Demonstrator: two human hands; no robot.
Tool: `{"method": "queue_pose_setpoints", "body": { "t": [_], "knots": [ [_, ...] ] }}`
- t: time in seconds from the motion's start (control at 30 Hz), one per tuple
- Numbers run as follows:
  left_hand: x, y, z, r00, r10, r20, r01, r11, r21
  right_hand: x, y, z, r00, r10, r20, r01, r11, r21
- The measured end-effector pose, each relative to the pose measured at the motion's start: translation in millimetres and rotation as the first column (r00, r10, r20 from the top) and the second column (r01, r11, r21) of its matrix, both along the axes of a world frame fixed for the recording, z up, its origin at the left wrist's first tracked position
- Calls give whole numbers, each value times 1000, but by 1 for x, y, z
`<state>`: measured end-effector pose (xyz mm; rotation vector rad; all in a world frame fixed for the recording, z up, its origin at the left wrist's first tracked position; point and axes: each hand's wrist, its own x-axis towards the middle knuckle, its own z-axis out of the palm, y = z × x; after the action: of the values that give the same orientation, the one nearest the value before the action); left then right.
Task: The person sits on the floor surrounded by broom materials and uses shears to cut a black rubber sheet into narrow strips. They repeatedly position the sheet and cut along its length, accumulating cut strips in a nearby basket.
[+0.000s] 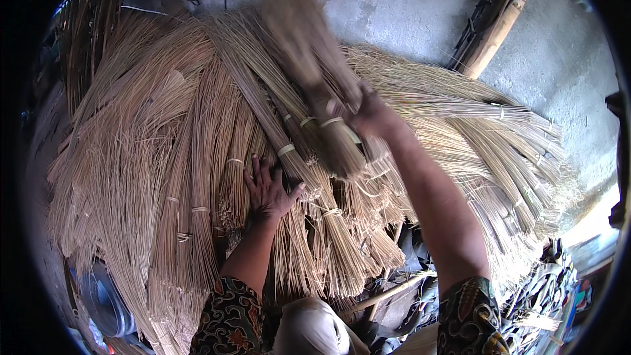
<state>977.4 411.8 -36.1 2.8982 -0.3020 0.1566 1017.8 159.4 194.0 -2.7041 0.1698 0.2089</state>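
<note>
Right hand (373,117) grips 1 tied tan straw broom bundle (322,92), lifted clear; left hand (268,190), open, steadies the straw pile (197,151).

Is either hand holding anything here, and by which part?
The right hand grips a raised stick bundle near its tied lower end. The left hand holds nothing; it lies flat and open on the pile of tied bundles.

dim daylight, motion blur, fisheye vignette
</note>
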Motion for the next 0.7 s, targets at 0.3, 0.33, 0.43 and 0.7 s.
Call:
{"method": "queue_pose_setpoints", "body": {
  "t": [0.3,0.33,0.43,0.7],
  "knots": [
    [-5,-3,-6,995,-28,101,24,999,41,-108,-71,-78,932,-96,350,51,989,136],
    [-6,-4,-7,995,-21,101,17,999,44,-129,-98,-79,919,-170,356,142,984,104],
    [-7,-7,-4,991,1,137,-20,990,139,-190,-179,-87,852,-293,433,325,946,1],
    [-9,-13,-4,981,33,190,-69,981,184,-323,-360,-90,658,-639,399,745,475,-469]
  ]
}}
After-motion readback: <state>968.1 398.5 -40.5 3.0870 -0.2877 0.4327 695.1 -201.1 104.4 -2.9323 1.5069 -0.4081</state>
